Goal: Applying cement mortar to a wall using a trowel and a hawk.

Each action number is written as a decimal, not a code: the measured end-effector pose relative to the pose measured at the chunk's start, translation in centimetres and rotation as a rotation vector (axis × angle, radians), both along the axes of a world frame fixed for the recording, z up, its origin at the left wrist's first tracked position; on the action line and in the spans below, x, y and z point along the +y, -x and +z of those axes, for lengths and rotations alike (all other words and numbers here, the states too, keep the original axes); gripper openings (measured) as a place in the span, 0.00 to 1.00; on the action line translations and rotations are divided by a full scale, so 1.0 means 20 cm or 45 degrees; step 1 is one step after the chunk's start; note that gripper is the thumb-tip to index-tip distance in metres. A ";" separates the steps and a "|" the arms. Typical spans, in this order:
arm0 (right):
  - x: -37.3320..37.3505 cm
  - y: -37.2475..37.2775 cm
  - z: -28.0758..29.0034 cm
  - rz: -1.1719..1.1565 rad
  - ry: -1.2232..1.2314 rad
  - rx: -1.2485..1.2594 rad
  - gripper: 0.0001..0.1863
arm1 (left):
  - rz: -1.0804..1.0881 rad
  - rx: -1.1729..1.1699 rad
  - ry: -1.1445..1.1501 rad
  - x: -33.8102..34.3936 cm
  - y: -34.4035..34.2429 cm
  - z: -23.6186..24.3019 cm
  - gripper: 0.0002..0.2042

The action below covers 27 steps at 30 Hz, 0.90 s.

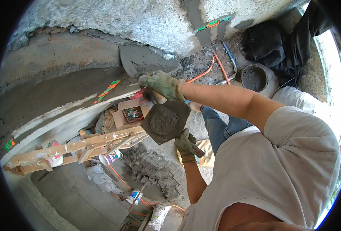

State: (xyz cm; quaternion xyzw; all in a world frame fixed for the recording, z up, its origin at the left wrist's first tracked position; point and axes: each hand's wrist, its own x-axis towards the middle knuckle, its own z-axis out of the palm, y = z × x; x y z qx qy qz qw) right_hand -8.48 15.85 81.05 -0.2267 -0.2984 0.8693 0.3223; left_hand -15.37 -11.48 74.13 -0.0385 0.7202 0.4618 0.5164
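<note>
My right hand (158, 85), in a green glove, is closed around the handle of a wide trowel. The trowel's grey, mortar-smeared blade (142, 58) lies against the wet mortar band (62, 88) along the rough pale wall (101, 17). Below it, my gloved left hand (186, 146) grips a square mortar board (155, 133) by its handle, with a mound of grey mortar (164, 119) on top. Small green and orange strips (106, 91) are stuck on the mortar band.
Wooden rails (70, 148), an open cardboard box (125, 115) and white sacks (159, 215) are below. Orange and blue pipes (219, 67) rise beside a mortar bucket (254, 79) and black cloth (266, 42). Rubble (151, 173) covers part of the floor.
</note>
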 end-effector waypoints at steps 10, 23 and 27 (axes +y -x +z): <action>-0.30 -0.64 0.09 0.363 0.046 -0.462 0.20 | -0.058 -0.014 -0.094 0.31 -0.02 0.06 0.11; -0.41 -0.82 0.08 0.411 0.417 -0.436 0.22 | -0.137 0.121 -0.187 0.49 -0.05 0.30 0.06; -0.44 -0.73 -0.09 0.427 0.563 -0.246 0.24 | -0.223 0.222 -0.068 0.53 -0.10 0.36 0.04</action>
